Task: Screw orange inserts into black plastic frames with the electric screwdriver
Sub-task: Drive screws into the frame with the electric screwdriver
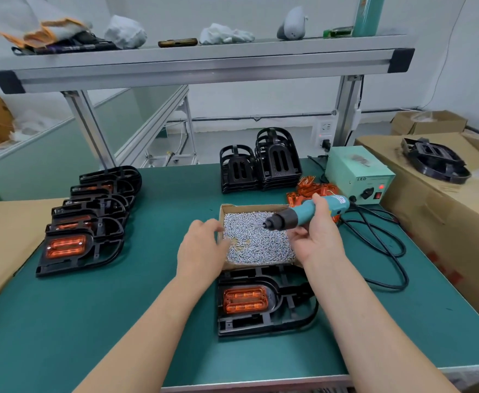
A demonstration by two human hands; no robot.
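Gripping the electric screwdriver [309, 212] round its teal barrel, the right hand [317, 236] held the tool nearly level above the cardboard box [249, 206], with the dark chuck and bit aimed leftward over the heap of small silver screws [258, 245]. The left hand [201, 245] sat at the box's left wall, its fingers loosely spread and reaching in over the rim; nothing could be seen pinched between them (the fingertips were blurred, so a single screw there could not be ruled out). The bit tip lay just to the right of those fingers and pointed roughly at them, so the left hand was plainly the nearer one to feed a screw onto it. The piece to be fastened, a black frame [263, 321] with an orange insert [245, 299] seated in its left part, lay flat on the green table [147, 307] between the two forearms, touching or just beside the box's near wall and nearer the body than either hand. Its long axis ran left to right, across the line of the arms. By my judgement the next move called for drawing both hands back toward the body and tipping the driver from level to upright over the insert.
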